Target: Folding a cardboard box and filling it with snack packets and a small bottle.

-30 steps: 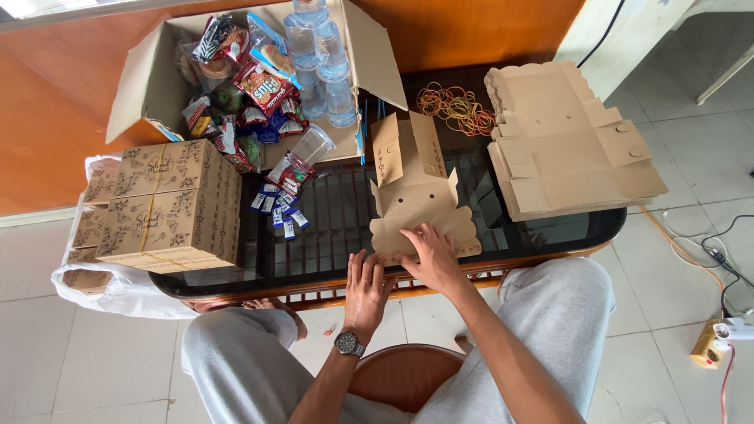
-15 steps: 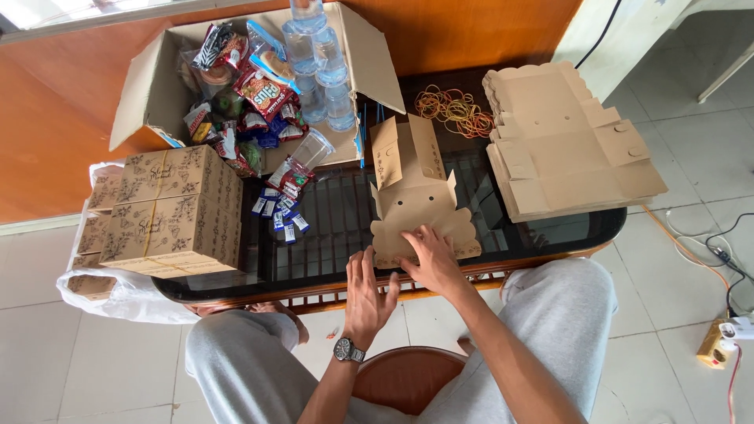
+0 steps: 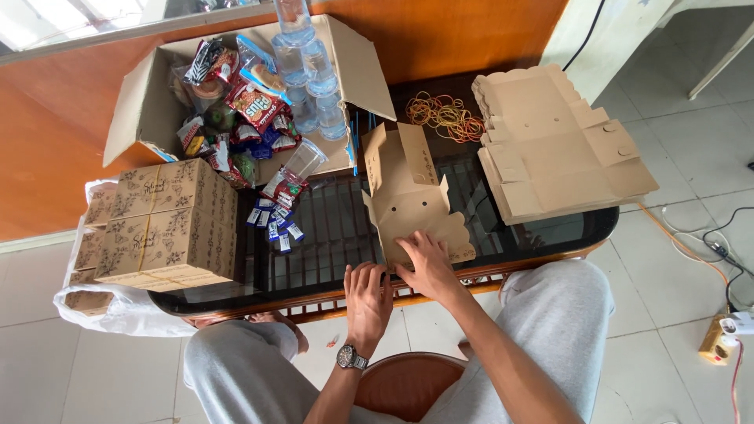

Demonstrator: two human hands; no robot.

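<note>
Two bare hands work at the near edge of a dark glass-topped bench (image 3: 550,235). The right hand (image 3: 428,263) lies flat, fingers spread, pressing down on the near flap of one half-folded brown cardboard box blank (image 3: 404,196); its grip is wide and closes on nothing. The left hand (image 3: 367,294), with one wristwatch (image 3: 348,359) on the wrist, rests palm down at the bench's edge, fingertips touching the blank's near left corner, its grip likewise wide. The blank stands in the middle of the bench, its far panels tilted up.

To the right lies one stack of flat box blanks (image 3: 558,145); how many sheets cannot be told. Beyond the blank sits one heap of rubber bands (image 3: 446,114). At the far left, one open carton (image 3: 149,102) holds snack packets and at least four water bottles (image 3: 310,71). Folded printed boxes (image 3: 169,224) are stacked at the left, at least four showing. Small blue sachets (image 3: 275,224) lie scattered beside them, too small to count surely.
</note>
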